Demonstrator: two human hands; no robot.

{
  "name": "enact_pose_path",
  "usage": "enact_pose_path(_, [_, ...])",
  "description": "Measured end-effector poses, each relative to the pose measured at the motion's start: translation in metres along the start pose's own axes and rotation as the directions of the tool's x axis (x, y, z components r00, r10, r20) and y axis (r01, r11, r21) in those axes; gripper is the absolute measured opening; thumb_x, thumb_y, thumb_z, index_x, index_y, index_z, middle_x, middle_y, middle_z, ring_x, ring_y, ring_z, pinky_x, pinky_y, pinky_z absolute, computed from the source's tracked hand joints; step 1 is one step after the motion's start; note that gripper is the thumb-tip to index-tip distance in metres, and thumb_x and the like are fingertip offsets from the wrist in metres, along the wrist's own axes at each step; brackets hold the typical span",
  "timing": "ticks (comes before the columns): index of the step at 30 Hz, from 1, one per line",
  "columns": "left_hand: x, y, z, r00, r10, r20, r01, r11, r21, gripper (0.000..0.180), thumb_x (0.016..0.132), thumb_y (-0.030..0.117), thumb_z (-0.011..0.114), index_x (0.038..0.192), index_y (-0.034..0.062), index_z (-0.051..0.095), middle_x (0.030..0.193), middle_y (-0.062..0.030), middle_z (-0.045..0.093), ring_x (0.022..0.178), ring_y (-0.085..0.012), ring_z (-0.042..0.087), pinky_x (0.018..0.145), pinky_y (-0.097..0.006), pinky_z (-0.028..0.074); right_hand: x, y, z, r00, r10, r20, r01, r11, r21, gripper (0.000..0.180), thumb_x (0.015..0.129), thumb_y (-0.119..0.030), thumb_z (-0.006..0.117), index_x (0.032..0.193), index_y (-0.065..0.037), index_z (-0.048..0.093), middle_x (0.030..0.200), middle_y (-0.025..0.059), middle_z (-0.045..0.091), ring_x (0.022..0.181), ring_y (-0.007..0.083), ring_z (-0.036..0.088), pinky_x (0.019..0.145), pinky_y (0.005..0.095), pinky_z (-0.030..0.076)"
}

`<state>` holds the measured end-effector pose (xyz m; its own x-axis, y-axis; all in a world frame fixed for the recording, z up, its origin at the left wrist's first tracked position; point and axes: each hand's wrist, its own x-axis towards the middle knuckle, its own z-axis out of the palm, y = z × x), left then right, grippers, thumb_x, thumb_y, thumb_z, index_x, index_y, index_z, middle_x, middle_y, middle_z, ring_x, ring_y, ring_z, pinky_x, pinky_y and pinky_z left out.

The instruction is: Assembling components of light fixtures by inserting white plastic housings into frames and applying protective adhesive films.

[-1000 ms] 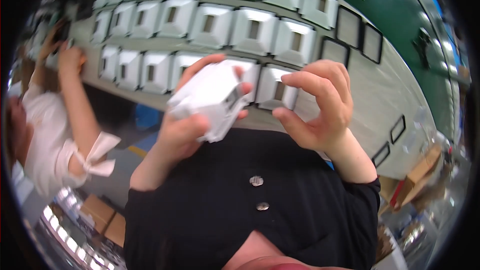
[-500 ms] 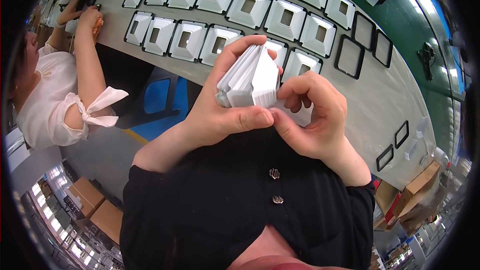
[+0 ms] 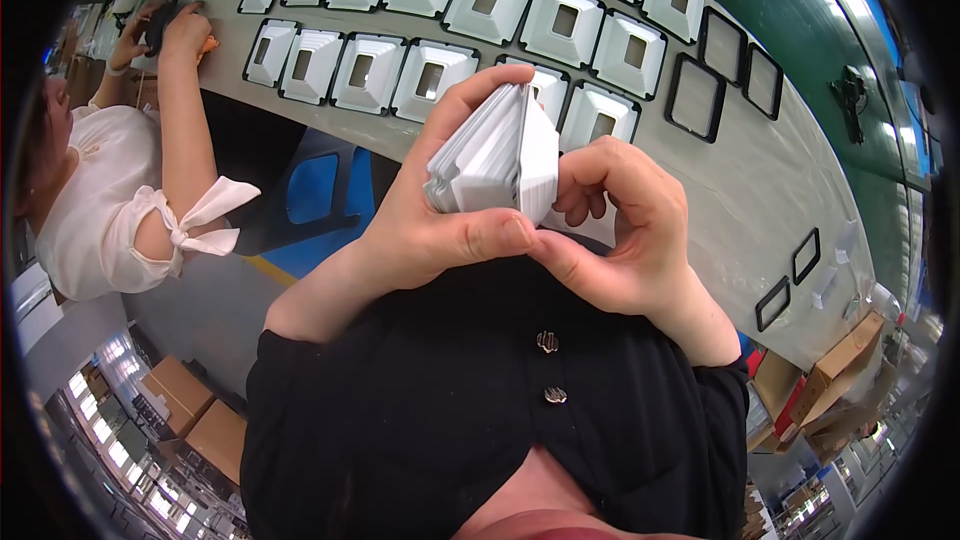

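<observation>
A thick stack of thin white pieces (image 3: 485,155) with notched edges is held up in front of my chest. My left hand (image 3: 415,230) wraps round it, fingers over the far edge and thumb along the near edge. On its right side, a narrow gap parts a group of pieces from the others. My right hand (image 3: 635,240) is closed at that side, its thumb and curled index finger gripping the stack's right edge. Its thumb tip meets my left thumb. Beyond the stack, white housings with black rims (image 3: 435,75) stand in rows on the table.
Black rectangular frames (image 3: 695,97) lie right of the housings, with two smaller black frames (image 3: 773,303) nearer the table's right end. At the left, a co-worker in a white top (image 3: 105,200) handles something dark on the table (image 3: 730,205). Cardboard boxes (image 3: 835,365) stand at the lower right.
The stack has tilted slightly, and a gap now shows between its right-hand pieces and the others. My right fingers have shifted slightly left with it. The co-worker's hands have moved.
</observation>
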<state>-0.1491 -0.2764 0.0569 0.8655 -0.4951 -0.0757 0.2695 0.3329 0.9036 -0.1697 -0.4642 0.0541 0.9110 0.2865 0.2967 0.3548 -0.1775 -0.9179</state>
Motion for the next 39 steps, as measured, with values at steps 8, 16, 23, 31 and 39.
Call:
enact_pose_path(8, [-0.002,0.005,0.003,0.999,-0.037,-0.015,0.038,0.997,0.062,0.089,0.073,0.027,0.084,0.143,0.0078,0.033,0.122,-0.0049,0.048,0.113,-0.0157,0.049,0.097,-0.031,0.039,-0.001,0.002,0.003,0.998,-0.008,-0.058,0.014,0.993,0.115,0.037,0.066,-0.022,0.085,0.082,-0.005,0.056,0.069,0.0019,0.052,0.056,0.0107,0.049,0.05,0.023,0.041])
enact_pose_path(16, [-0.003,0.005,0.003,0.999,-0.042,-0.015,0.043,0.996,0.075,0.087,0.073,0.027,0.084,0.142,0.0086,0.034,0.12,-0.0046,0.048,0.112,-0.0153,0.049,0.097,-0.031,0.039,-0.003,0.003,0.004,0.997,0.045,-0.057,-0.034,0.982,0.184,0.035,0.068,-0.021,0.083,0.081,-0.005,0.055,0.069,0.0014,0.051,0.055,0.0099,0.048,0.05,0.0225,0.039])
enact_pose_path(23, [-0.004,0.003,0.0,1.0,-0.019,0.017,0.017,0.998,0.068,0.085,0.074,0.028,0.082,0.142,0.0085,0.034,0.121,-0.0051,0.047,0.114,-0.016,0.047,0.098,-0.032,0.038,-0.004,0.005,0.007,0.998,0.031,-0.053,-0.018,0.974,0.224,0.032,0.068,-0.02,0.08,0.081,-0.004,0.055,0.069,0.002,0.051,0.056,0.0107,0.047,0.05,0.023,0.039])
enact_pose_path(31, [-0.004,0.001,-0.001,0.998,-0.058,0.036,0.058,0.998,-0.006,0.082,0.076,0.024,0.079,0.142,0.008,0.033,0.118,-0.0053,0.047,0.111,-0.0162,0.048,0.096,-0.032,0.039,-0.008,0.008,0.009,0.997,0.051,-0.056,-0.038,0.975,0.219,0.032,0.068,-0.019,0.079,0.081,-0.004,0.054,0.069,0.002,0.049,0.056,0.0107,0.047,0.05,0.0237,0.038])
enact_pose_path(39, [-0.005,0.0,0.002,1.0,-0.017,0.004,0.017,0.999,0.031,0.078,0.078,0.023,0.078,0.141,0.0072,0.035,0.122,-0.0057,0.047,0.113,-0.0159,0.048,0.097,-0.032,0.039,-0.008,0.009,0.01,0.997,0.042,-0.068,-0.027,0.978,0.208,0.033,0.069,-0.02,0.079,0.081,-0.004,0.053,0.069,0.002,0.048,0.057,0.0111,0.046,0.05,0.0244,0.037])
